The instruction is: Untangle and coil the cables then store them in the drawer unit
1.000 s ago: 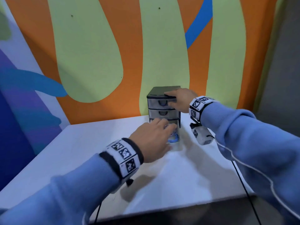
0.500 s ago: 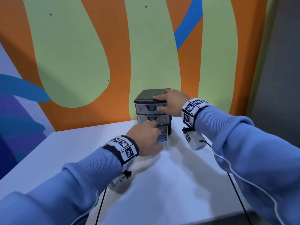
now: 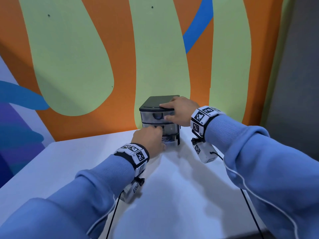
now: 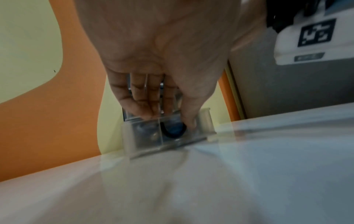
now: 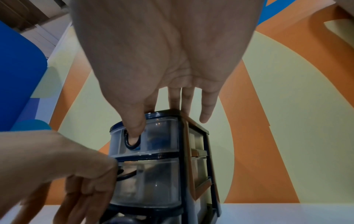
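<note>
Both hands work the small black three-drawer plastic unit [image 3: 159, 120] on the white surface [image 3: 86, 161]: right hand [image 3: 179, 111] steadies its top, fingers straight; left hand [image 3: 149, 140] has pushed the bottom clear drawer [image 4: 166, 133] nearly shut, fingers extended, cables apparently stored.

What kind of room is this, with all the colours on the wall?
Probably a playroom or a painted recording corner; it's hard to be sure. A wall mural of orange, green and blue shapes stands behind a plain white table, which holds only a small drawer unit that two hands are working on.
</note>
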### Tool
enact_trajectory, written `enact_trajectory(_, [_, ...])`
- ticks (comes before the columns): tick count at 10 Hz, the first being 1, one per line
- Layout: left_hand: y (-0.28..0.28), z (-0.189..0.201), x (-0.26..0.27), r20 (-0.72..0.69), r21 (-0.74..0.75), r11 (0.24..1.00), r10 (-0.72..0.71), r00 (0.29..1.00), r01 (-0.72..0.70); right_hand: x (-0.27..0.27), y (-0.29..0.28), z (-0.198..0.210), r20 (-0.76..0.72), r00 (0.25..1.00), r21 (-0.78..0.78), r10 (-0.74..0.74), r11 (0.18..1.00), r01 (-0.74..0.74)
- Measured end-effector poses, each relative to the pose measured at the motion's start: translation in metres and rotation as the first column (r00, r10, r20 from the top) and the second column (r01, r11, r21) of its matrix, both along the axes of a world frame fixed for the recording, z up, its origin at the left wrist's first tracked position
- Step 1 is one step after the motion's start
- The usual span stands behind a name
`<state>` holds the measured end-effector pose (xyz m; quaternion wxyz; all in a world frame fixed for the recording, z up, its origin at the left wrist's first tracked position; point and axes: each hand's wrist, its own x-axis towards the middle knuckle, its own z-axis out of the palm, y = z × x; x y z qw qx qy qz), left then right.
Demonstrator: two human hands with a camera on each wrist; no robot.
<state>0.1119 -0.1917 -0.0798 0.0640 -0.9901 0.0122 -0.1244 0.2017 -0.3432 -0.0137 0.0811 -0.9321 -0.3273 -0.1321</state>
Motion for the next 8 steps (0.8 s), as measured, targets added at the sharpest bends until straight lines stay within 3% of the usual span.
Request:
enact_trajectory(2, [-0.013,0.000,0.006,0.109,-0.005,0.998,0.063,0.992,-0.063,0.000,0.000,-0.001,-0.007,1.000,0.022,0.013,1.000,-0.013])
enact_trajectory(4, [-0.007,-0.007,0.012,-0.009,-0.238,0.967,0.092,0.996,-0.092,0.006,0.001,-0.004,-0.022,1.000,0.020,0.003,1.000,-0.002])
enact_trajectory(6, [-0.004,-0.001,-0.006,-0.080,-0.184,0.979,0.069,0.994,-0.083,0.000,0.002,-0.009,-0.024,1.000,0.035,-0.003,0.999,0.003])
enact_trajectory(8, [0.009,0.017,-0.040,0.003,-0.234,0.972,0.037,0.999,-0.035,-0.008,0.006,-0.003,-0.031,1.000,0.005,-0.003,1.000,0.003])
